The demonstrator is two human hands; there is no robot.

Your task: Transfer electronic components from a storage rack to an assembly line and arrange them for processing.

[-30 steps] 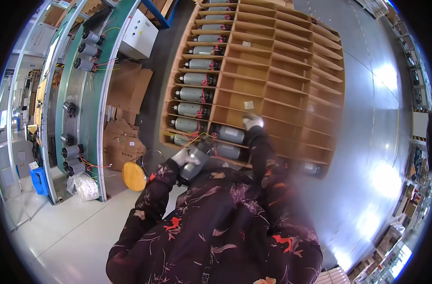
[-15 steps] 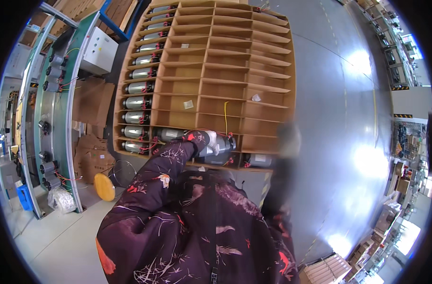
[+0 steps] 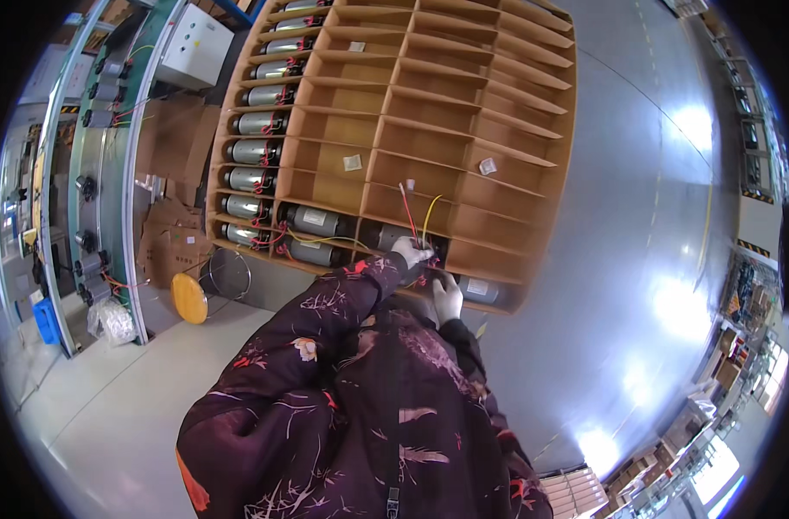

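Both my hands wear white gloves and meet over the near cells of a divided cardboard box [image 3: 533, 304]. My left hand [image 3: 411, 251] is closed at the wired end of a grey electric motor [image 3: 387, 234] lying in a cell, with its fingers pinching the wires. A red wire [image 3: 407, 210] and a yellow wire [image 3: 428, 218] stick up past these fingers. Close by on the right, my right hand [image 3: 448, 298] has its fingers bent toward the same wires; its fingertips are partly hidden. Another motor [image 3: 479, 290] lies in the near right cell.
Silver motors [image 3: 254, 152] fill the box's left column, and grey motors [image 3: 317, 221] lie beside them. Small white packets [image 3: 352, 163] rest in some cells. To the left stand a round-topped stool [image 3: 189, 299], cardboard [image 3: 174, 233] and a conveyor [image 3: 109, 199] carrying motors.
The held motor now lies down in its cell, and my left hand has shifted to its wires. My right hand came in from the right. The view has moved a little.
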